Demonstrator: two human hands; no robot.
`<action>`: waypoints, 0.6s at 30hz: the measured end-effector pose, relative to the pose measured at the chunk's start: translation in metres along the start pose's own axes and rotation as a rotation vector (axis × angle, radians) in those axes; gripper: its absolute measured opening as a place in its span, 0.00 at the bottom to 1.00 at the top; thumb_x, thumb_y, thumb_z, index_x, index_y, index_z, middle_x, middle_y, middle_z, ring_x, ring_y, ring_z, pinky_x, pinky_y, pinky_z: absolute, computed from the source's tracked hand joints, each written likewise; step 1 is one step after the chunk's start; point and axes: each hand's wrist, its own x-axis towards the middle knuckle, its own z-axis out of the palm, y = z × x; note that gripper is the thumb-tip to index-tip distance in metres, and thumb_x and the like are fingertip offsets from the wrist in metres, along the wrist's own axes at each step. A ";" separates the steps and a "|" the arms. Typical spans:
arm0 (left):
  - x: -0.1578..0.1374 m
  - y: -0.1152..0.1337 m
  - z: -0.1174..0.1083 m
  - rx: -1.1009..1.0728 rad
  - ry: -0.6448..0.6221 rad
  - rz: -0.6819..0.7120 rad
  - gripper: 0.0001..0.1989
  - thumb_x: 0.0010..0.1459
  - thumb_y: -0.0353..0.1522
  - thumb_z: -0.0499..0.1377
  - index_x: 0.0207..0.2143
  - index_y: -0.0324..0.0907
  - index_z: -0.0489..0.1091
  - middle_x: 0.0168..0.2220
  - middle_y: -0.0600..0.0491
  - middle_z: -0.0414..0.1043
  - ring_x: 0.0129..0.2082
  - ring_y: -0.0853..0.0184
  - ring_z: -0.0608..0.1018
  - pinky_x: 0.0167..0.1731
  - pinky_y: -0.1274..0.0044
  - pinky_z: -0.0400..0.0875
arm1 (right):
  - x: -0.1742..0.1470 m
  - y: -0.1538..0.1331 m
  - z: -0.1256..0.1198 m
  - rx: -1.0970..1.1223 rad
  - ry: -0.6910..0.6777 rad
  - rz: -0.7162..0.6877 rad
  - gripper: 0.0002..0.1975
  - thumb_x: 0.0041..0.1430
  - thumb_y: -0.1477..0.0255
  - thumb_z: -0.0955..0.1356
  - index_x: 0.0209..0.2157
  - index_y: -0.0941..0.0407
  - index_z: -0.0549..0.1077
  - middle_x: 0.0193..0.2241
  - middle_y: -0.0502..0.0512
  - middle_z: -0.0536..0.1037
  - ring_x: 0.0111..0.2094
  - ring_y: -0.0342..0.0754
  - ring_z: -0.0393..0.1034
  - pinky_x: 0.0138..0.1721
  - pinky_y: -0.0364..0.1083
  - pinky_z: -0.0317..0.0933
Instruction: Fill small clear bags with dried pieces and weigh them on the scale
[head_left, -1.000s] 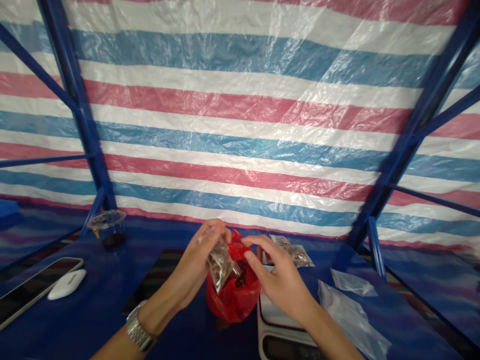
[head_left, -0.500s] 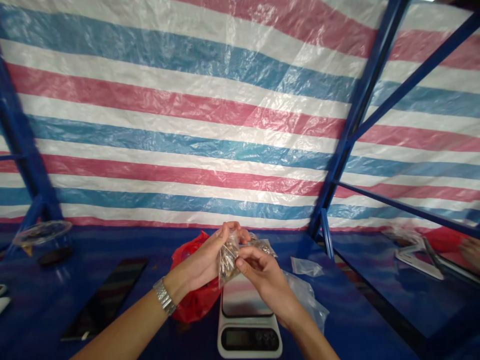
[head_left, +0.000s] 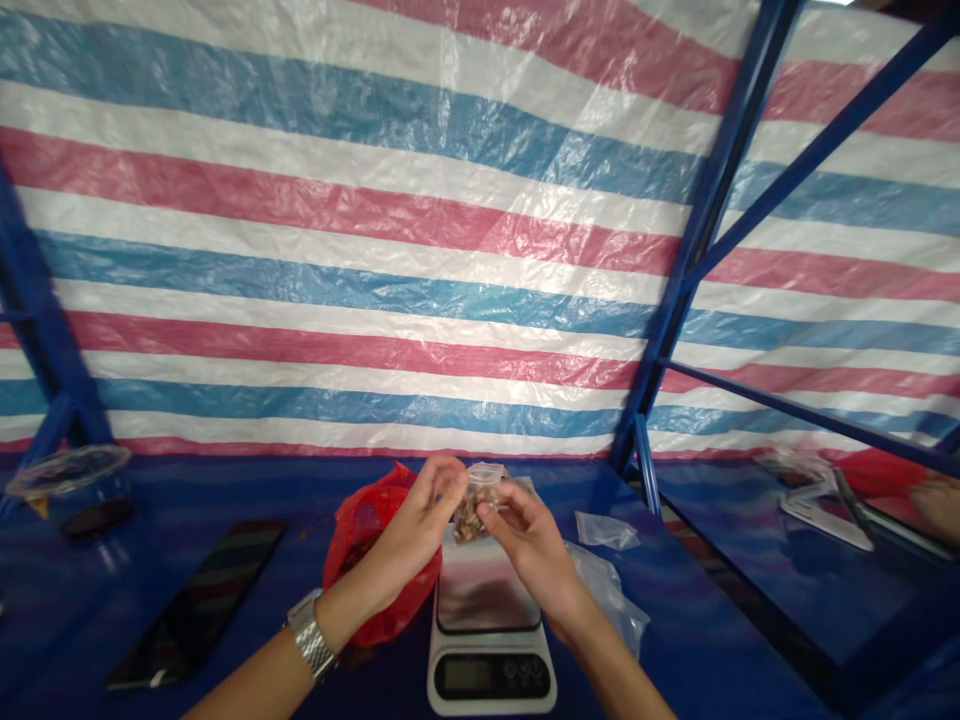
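A small clear zip bag (head_left: 471, 512) with brownish bits inside hangs upright between my hands, over the back edge of a kitchen scale (head_left: 491, 605). My left hand (head_left: 429, 515) pinches it by the upper left edge, thumb against fingers. On the other side, my right hand (head_left: 534, 548) grips it with thumb and fingers, covering its right part. Behind my right hand, another clear bag (head_left: 526, 484) shows only in part. A red plastic bag (head_left: 397, 618) stands open beside the scale, partly hidden by my left forearm; dark contents show inside.
Flat clear bags (head_left: 606, 530) and a larger clear plastic bag (head_left: 626, 612) lie right of the scale. At left are a dark phone-like slab (head_left: 196, 605) and a clear plastic tub (head_left: 71, 475). Blue metal bars (head_left: 679, 290) rise before the striped sheet. Another person's hand (head_left: 937, 500) shows far right.
The zip bag has turned more upright, and its zip top now shows between my hands. My left hand has shifted to its upper left edge. The view has moved slightly.
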 end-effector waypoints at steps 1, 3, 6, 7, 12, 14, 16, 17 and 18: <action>-0.002 -0.005 0.000 0.051 0.032 0.030 0.18 0.66 0.49 0.55 0.44 0.45 0.70 0.43 0.52 0.76 0.47 0.62 0.78 0.49 0.73 0.72 | 0.001 0.003 -0.001 -0.042 -0.003 -0.020 0.20 0.57 0.54 0.75 0.43 0.54 0.78 0.43 0.57 0.83 0.46 0.56 0.77 0.52 0.54 0.68; -0.004 -0.013 0.000 0.084 0.034 0.075 0.16 0.67 0.47 0.55 0.41 0.45 0.71 0.40 0.53 0.75 0.44 0.64 0.77 0.46 0.75 0.71 | 0.001 0.009 -0.001 -0.129 -0.020 -0.062 0.19 0.59 0.56 0.74 0.44 0.54 0.78 0.43 0.57 0.83 0.46 0.56 0.77 0.53 0.54 0.68; -0.007 -0.020 -0.003 0.074 0.038 0.079 0.16 0.68 0.46 0.54 0.39 0.44 0.71 0.35 0.55 0.74 0.37 0.66 0.76 0.39 0.78 0.71 | 0.001 0.014 0.000 -0.211 0.030 -0.101 0.19 0.61 0.56 0.73 0.47 0.53 0.76 0.46 0.58 0.82 0.48 0.56 0.76 0.54 0.54 0.67; -0.008 -0.022 -0.004 0.077 0.048 0.073 0.16 0.67 0.45 0.54 0.38 0.44 0.71 0.33 0.56 0.73 0.35 0.67 0.75 0.36 0.79 0.70 | 0.001 0.015 0.000 -0.238 0.054 -0.108 0.18 0.61 0.56 0.72 0.46 0.53 0.76 0.44 0.57 0.82 0.47 0.56 0.76 0.53 0.54 0.67; -0.012 -0.028 -0.010 0.045 0.010 0.068 0.13 0.65 0.43 0.58 0.34 0.43 0.71 0.32 0.56 0.73 0.33 0.67 0.75 0.34 0.79 0.69 | 0.003 0.014 0.000 -0.321 0.081 -0.106 0.18 0.62 0.54 0.70 0.35 0.55 0.77 0.36 0.56 0.81 0.41 0.54 0.75 0.48 0.52 0.66; -0.013 -0.030 -0.009 0.014 -0.017 0.066 0.11 0.63 0.41 0.60 0.36 0.43 0.73 0.34 0.55 0.76 0.36 0.66 0.77 0.38 0.78 0.70 | 0.002 0.013 0.000 -0.311 0.088 -0.080 0.19 0.62 0.53 0.70 0.35 0.55 0.77 0.36 0.56 0.81 0.41 0.54 0.74 0.47 0.51 0.66; -0.014 -0.032 -0.007 -0.024 -0.016 0.033 0.11 0.62 0.41 0.62 0.35 0.42 0.73 0.34 0.55 0.77 0.37 0.65 0.78 0.38 0.77 0.71 | 0.001 0.012 0.001 -0.299 0.087 -0.048 0.20 0.61 0.52 0.70 0.36 0.56 0.77 0.36 0.56 0.80 0.41 0.54 0.74 0.47 0.51 0.65; -0.014 -0.033 -0.007 -0.047 -0.008 0.006 0.12 0.62 0.42 0.62 0.34 0.42 0.74 0.33 0.54 0.77 0.36 0.65 0.78 0.38 0.77 0.71 | 0.001 0.012 0.002 -0.286 0.085 -0.033 0.20 0.61 0.51 0.71 0.36 0.56 0.77 0.36 0.56 0.81 0.41 0.54 0.74 0.46 0.50 0.65; -0.014 -0.034 -0.006 -0.070 0.004 -0.021 0.13 0.61 0.42 0.63 0.34 0.41 0.74 0.32 0.54 0.77 0.35 0.65 0.78 0.36 0.77 0.71 | 0.000 0.012 0.003 -0.266 0.084 -0.021 0.21 0.60 0.51 0.71 0.37 0.56 0.77 0.36 0.56 0.81 0.41 0.54 0.74 0.47 0.50 0.65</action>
